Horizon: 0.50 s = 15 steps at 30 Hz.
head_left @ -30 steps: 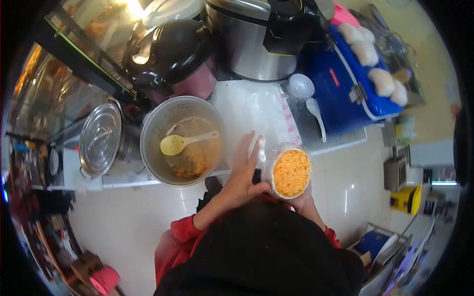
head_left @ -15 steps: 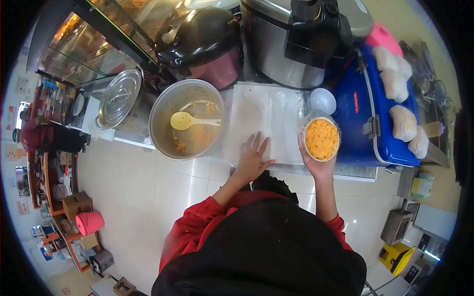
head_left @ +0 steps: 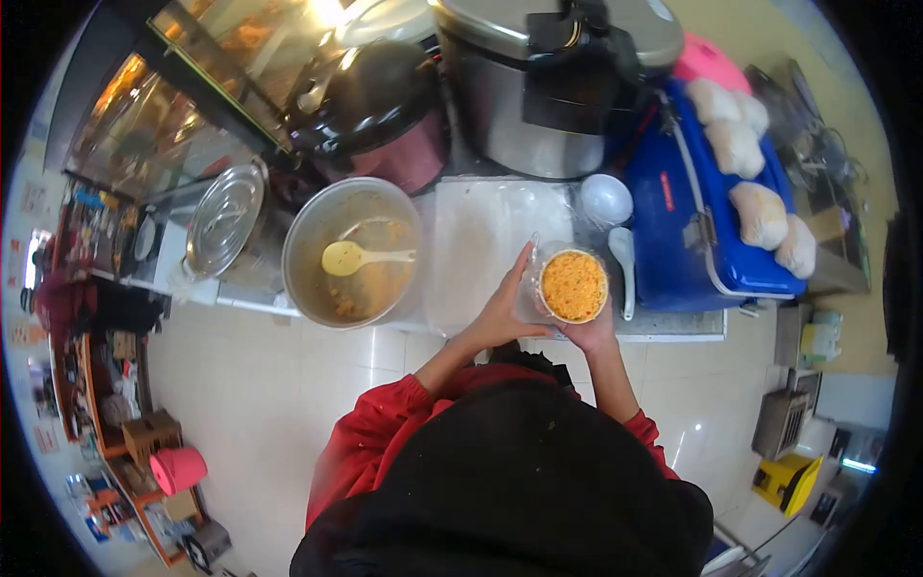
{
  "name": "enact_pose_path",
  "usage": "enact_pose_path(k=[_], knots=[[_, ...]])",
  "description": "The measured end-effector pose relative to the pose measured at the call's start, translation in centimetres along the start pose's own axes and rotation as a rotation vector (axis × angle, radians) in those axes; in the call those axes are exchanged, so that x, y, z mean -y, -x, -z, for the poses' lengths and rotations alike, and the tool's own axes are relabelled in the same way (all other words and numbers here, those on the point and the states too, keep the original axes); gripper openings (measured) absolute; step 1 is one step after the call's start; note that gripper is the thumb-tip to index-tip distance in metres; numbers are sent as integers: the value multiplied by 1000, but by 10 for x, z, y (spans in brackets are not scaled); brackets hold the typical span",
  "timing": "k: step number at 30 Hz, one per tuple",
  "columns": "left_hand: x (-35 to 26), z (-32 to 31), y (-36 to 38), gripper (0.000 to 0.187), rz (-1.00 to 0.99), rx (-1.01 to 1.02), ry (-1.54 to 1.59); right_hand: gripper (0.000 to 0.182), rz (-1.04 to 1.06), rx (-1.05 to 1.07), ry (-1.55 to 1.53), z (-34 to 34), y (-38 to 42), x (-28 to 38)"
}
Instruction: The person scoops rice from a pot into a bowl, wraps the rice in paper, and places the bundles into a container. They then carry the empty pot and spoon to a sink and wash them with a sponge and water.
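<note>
My right hand (head_left: pixel 593 334) holds a round cup of orange rice (head_left: pixel 574 287) from below and the right, with its opening facing up. At the cup's left side, my left hand (head_left: pixel 502 315) has its thumb and fingers around clear plastic (head_left: pixel 527 288); its exact shape is hard to make out. Left of my hands, a large metal pot (head_left: pixel 298 279) has orange food residue inside and a pale yellow rice paddle (head_left: pixel 344 258) lying in it. A white sheet (head_left: pixel 471 226) covers the counter beside the pot.
Behind stand a dark-lidded cooker (head_left: pixel 385 144) and a large silver cooker (head_left: pixel 500 115). White bowls (head_left: pixel 607 199) and a white spoon (head_left: pixel 623 260) lie near a blue cooler (head_left: pixel 673 240) topped with wrapped bundles (head_left: pixel 758 213). A lidded steel pot (head_left: pixel 226 221) stands left. Another person (head_left: pixel 67 303) is far left.
My left hand has left the white sheet and moved right to the cup, now around clear plastic. My right hand has brought the cup leftward. The white spoon has come into sight.
</note>
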State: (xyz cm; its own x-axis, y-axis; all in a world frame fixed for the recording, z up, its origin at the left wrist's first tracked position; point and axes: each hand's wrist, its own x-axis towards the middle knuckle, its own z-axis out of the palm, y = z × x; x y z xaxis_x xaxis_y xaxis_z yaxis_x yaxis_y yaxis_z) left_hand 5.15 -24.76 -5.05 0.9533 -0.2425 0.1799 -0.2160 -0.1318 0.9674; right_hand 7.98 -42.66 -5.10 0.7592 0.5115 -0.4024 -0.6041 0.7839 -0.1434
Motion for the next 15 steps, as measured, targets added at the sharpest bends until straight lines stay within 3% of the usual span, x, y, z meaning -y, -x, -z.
enact_pose_path(k=[2,3,7,10,15], knots=[[4,-12,-15,117,51,58,216,49,6,-52,94,2,11,6],[6,-19,-20,117,84,84,321,49,-3,18,134,18,9,13],[30,-46,-34,114,82,98,343,63,131,-301,602,32,16,38],[39,-63,-41,112,50,81,326,66,166,-409,755,25,31,51],[52,-72,-54,105,21,106,101,59,384,-335,535,63,43,45]])
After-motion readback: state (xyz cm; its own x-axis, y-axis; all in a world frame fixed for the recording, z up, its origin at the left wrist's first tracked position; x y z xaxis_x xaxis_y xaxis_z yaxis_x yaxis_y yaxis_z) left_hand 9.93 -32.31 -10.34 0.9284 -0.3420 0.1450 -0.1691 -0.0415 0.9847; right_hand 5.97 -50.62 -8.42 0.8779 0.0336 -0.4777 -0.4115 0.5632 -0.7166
